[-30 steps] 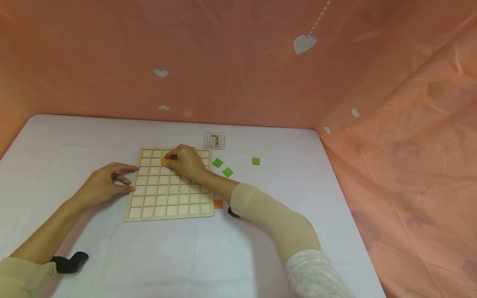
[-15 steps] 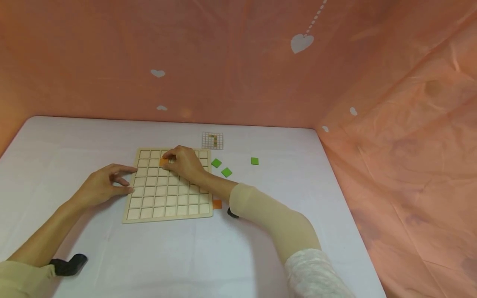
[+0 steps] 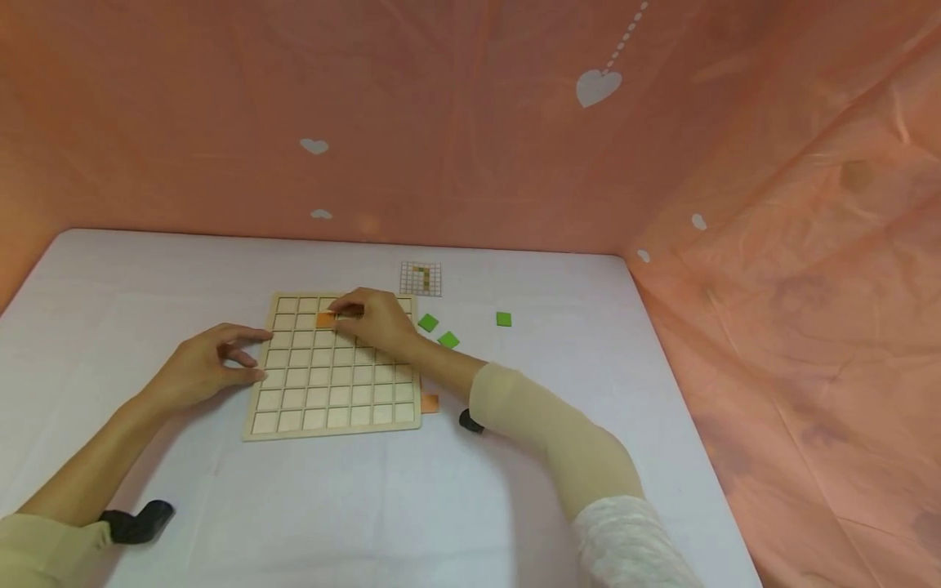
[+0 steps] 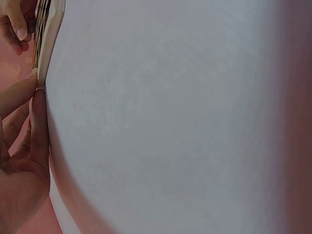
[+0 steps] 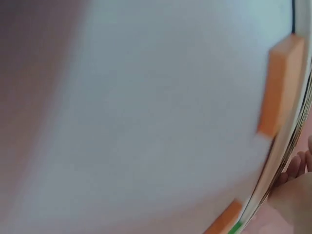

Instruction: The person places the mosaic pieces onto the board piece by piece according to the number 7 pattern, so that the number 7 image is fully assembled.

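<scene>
A pale wooden grid board (image 3: 332, 434) lies on the white table. An orange square tile (image 3: 324, 320) sits in its second row from the far side. Beside that tile is my right hand (image 3: 378, 322), its fingertips just off the tile's right side and nothing seen between them; its palm covers some cells. At the board's left edge my left hand (image 3: 198, 363) touches the rim with spread forefinger and thumb. In the left wrist view that hand (image 4: 27, 156) meets the board's rim (image 4: 51, 44).
A small pattern card (image 3: 421, 278) lies behind the board. Right of the board are green tiles (image 3: 503, 318) and an orange tile (image 3: 430, 403) against its edge. In the right wrist view an orange tile (image 5: 282, 85) stands out, with another orange piece (image 5: 225, 218) lower down.
My right hand has let go of the orange tile and shifted slightly right, leaving the tile on the grid. The left hand has stayed at the board's edge.
</scene>
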`<state>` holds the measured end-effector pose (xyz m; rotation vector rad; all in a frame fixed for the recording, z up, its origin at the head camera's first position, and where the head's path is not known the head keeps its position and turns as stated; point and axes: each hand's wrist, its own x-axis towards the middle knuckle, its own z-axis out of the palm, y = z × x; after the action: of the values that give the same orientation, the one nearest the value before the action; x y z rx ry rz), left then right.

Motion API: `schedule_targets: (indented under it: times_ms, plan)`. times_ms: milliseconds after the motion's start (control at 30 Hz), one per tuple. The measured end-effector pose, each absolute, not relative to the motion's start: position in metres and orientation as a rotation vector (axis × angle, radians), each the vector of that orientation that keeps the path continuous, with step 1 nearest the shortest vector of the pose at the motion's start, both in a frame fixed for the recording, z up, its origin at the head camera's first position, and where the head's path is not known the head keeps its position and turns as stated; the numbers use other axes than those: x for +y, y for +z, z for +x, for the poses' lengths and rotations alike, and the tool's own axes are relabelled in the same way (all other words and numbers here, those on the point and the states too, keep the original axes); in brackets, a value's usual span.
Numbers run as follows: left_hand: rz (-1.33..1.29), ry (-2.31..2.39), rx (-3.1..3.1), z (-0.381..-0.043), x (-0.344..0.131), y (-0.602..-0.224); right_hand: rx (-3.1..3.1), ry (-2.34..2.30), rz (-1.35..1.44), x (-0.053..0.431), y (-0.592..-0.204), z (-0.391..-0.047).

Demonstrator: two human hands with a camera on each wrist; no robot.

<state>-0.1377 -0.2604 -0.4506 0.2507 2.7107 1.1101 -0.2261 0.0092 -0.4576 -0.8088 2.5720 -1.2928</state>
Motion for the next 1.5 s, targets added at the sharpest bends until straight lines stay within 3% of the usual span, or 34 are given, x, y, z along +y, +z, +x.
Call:
schedule_targets:
  times_ms: [267,1000,1500]
  plan:
    - [0.275,1.105,2.745,-0.137,-0.26,-0.449,2.404,-1.534,-0.741,0.039,-0.452,-0.227]
    - [0.298,1.083,2.795,-0.136,-0.261,-0.448,2.695,-1.473,-0.583,0.15,-0.432,-0.224]
    - [0.284,1.084,2.751,-0.134,-0.258,-0.445,2.707,-1.524,-0.409,0.218,-0.447,-0.225]
